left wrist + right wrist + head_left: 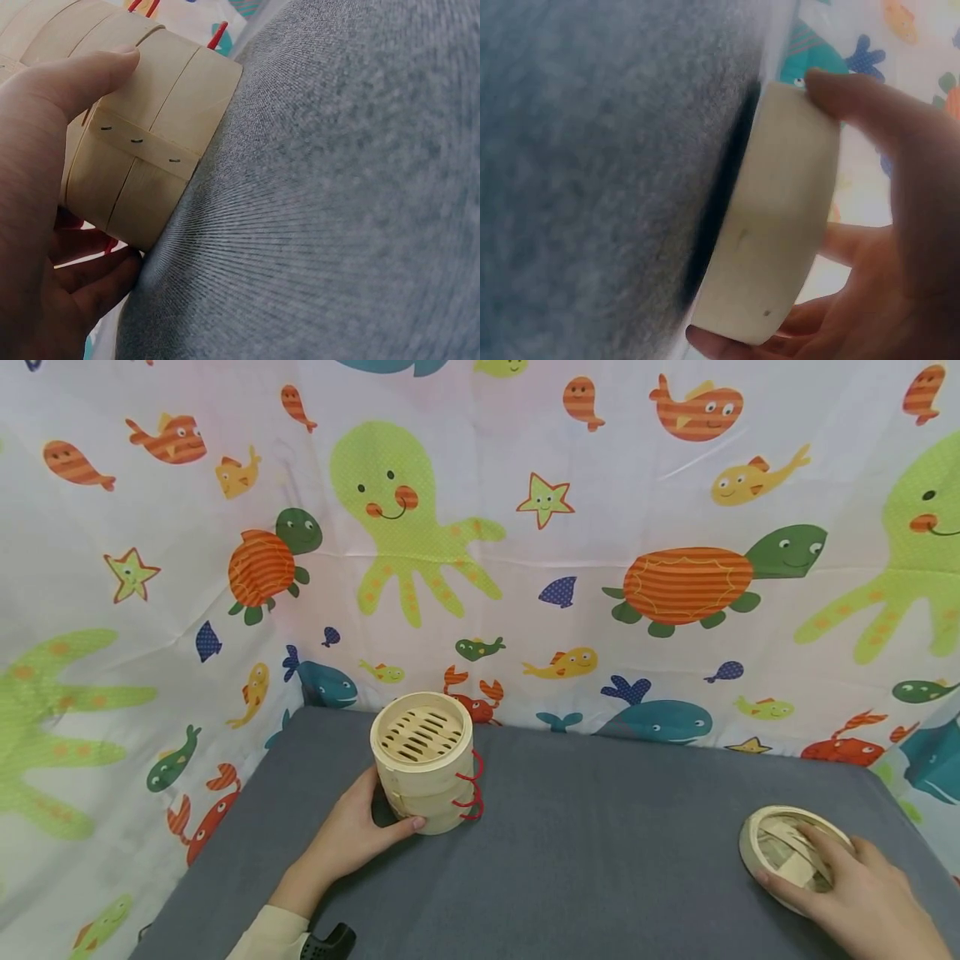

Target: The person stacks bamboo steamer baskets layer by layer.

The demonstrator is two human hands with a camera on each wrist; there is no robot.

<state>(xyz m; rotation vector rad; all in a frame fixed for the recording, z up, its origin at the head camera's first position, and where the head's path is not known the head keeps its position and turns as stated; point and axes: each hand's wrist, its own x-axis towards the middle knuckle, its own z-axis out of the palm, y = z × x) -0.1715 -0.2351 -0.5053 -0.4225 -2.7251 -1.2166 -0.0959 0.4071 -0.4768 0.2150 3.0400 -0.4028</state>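
My left hand [347, 833] grips a stack of round bamboo steamer baskets [431, 789] on the left half of the table, thumb on the near side and fingers behind. The top basket shows its slatted inside, and red loops [468, 802] stick out on its right. In the left wrist view, the baskets' stapled wall [157, 112] comes down to the grey cloth. Far to the right, my right hand [862, 881] holds a bamboo steamer lid [793, 862] with a woven top by its rim. A dark shadow lies along the lid's lower edge in the right wrist view.
Grey cloth [585, 843] covers the table between the two hands. A white curtain [480, 435] printed with sea animals hangs behind the table and along its left side. Below the left sleeve [273, 935] shows a black wrist device [330, 943].
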